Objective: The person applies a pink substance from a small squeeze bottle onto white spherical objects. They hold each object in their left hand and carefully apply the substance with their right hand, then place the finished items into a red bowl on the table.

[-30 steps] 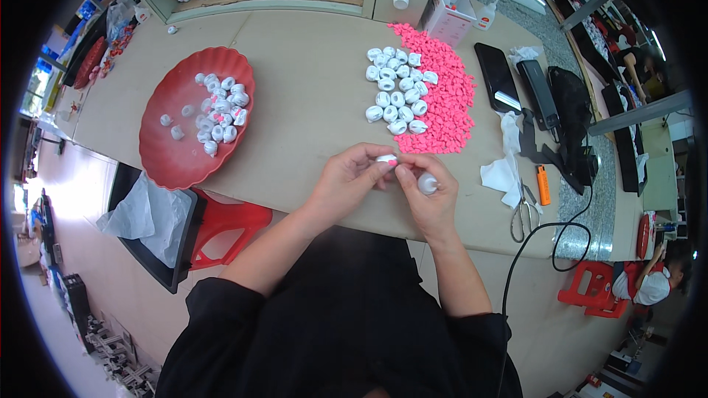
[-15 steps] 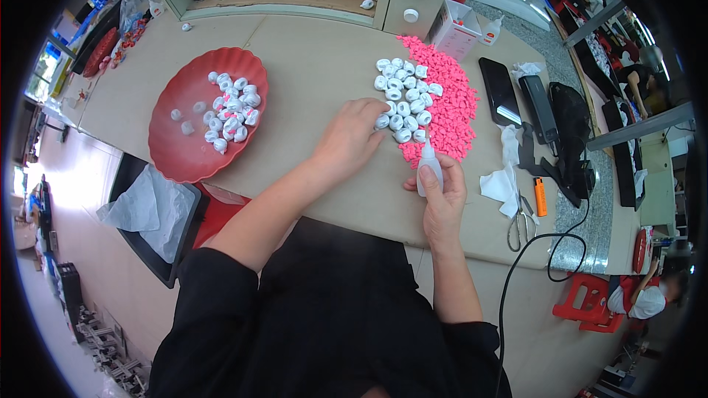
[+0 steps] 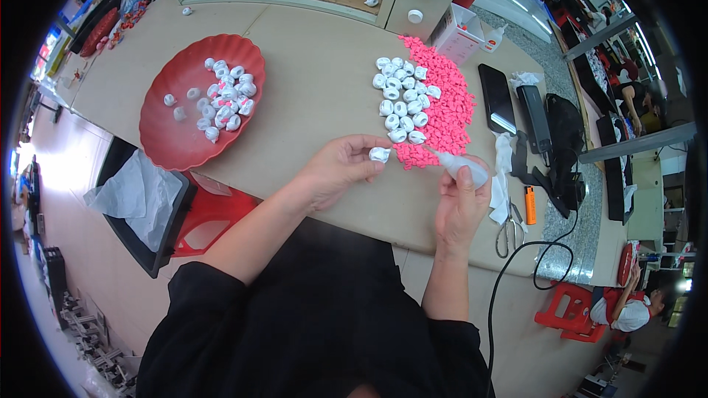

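Note:
Between the thumb and fingers of my left hand (image 3: 338,168) is a small white rounded piece with dark markings (image 3: 379,154), held just above the table. My right hand (image 3: 463,203) grips a white squeeze bottle (image 3: 466,171), tilted so its narrow nozzle points left toward that piece, with a gap between them. Just beyond my hands lies a cluster of similar white pieces (image 3: 400,96). Against its right side spreads a heap of small pink pieces (image 3: 448,96). A red scalloped bowl (image 3: 164,149) at the left holds more white pieces, some with pink bits on them.
Along the right side lie a black phone (image 3: 495,92), a dark oblong case (image 3: 535,118), scissors (image 3: 509,234), an orange lighter or cutter (image 3: 530,205) and a black cable (image 3: 495,291). A white box (image 3: 456,38) stands behind the pink heap. An open-fronted cabinet (image 3: 295,7) is at the back.
My left hand has picked a white piece from the cluster and drawn it nearer to me. My right hand has shifted right, and the bottle has tipped from upright to pointing left.

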The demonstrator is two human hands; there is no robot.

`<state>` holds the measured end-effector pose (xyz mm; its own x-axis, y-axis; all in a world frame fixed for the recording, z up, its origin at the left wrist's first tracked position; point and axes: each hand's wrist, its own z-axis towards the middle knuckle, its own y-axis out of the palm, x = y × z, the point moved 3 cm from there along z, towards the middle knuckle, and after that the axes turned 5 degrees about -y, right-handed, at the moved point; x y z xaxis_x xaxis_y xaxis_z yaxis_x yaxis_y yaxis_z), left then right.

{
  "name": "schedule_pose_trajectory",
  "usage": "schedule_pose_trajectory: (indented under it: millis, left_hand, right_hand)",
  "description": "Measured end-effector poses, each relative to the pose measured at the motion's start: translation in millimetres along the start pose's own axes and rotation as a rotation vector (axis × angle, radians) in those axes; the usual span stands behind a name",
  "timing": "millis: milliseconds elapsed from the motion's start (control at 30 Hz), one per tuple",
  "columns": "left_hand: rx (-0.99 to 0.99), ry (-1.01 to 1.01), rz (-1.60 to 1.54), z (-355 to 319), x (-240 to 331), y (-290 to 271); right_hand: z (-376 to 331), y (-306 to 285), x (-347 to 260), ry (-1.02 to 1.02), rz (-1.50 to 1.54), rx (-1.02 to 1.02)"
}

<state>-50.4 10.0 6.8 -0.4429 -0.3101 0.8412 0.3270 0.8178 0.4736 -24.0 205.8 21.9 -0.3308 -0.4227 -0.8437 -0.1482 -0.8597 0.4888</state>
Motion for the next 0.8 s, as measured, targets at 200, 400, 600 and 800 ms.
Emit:
schedule_pose_trajectory:
  millis: [200,400,600,800]
  left_hand:
    - [0.036,0.186,0.077,-4,-13,0]
    - [0.045,0.168,0.068,-6,-14,0]
    - [0.082,0.187,0.106,-4,-16,-1]
    - [0.111,0.19,0.11,-2,-20,-3]
  right_hand:
    - [-17,15,11,-0.149,-0.284,-0.095]
    - [-25,19,11,-0.41,-0.55,-0.259]
    - [-29,29,7,-0.502,-0.629,-0.294]
    - [-31,29,8,-0.598,-0.772,-0.363]
